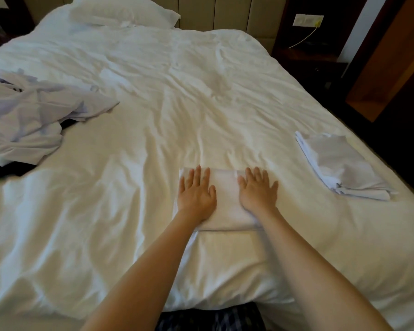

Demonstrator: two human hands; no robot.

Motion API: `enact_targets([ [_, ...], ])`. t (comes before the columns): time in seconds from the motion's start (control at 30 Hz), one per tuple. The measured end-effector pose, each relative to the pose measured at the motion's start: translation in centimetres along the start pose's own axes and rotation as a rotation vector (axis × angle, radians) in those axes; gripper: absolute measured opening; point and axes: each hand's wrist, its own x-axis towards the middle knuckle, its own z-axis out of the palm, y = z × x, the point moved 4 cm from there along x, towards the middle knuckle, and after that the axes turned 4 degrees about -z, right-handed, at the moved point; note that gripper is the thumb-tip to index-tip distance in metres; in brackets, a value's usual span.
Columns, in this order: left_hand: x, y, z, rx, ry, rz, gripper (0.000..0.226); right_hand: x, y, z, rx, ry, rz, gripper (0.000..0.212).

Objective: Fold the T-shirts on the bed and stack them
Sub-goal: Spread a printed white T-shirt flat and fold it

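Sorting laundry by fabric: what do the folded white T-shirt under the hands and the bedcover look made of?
Folded white T-shirt: probably thin matte cotton knit; it lies flat with soft edges. White bedcover: likely woven cotton, faint sheen, sharp fine creases.

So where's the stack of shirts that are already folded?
In the head view, the folded stack lies near the right edge of the bed, right of the right hand pressing the white T-shirt.

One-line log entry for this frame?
step: pressing fold flat | left hand: flat on folded T-shirt | right hand: flat at its right edge | folded stack: right on bed | unfolded pile: far left
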Motion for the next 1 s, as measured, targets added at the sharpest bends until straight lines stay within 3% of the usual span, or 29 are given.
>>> enact_targets([
  [0.37,-0.1,-3.3,-0.9,-0.139,-0.030,-0.149,0.057,-1.9,1.5,-0.7,0.088,0.201,0.175,0.056],
  [0.47,-0.8,-4.2,-1.5,-0.260,-0.015,-0.150,0.060,-2.7,2.2,-1.3,0.393,0.149,0.251,0.056],
  [0.6,-2.2,-4.7,-2.8,-0.465,0.010,-0.327,0.065,-3.2,3.5,-1.6,0.948,-0.004,0.368,0.054],
  [0.77,-4.7,-6.2,-3.2,-0.711,-0.162,-0.495,0.060,-5.7,3.8,-0.5,1.435,-0.337,0.428,0.022],
  [0.83,-6.4,-6.9,-2.5,-0.936,-0.244,-0.586,0.054,-6.4,3.7,-0.2,1.540,-0.349,0.423,0.016],
  [0.9,-8.2,-6.8,-1.8,-1.332,-0.369,-0.670,0.042,-7.1,3.2,-0.2,1.595,-0.324,0.420,0.010],
  [1.0,-9.8,-6.4,-1.0,-1.747,-0.376,-0.736,0.023,-7.8,2.6,-0.3,1.644,-0.261,0.413,0.019],
])
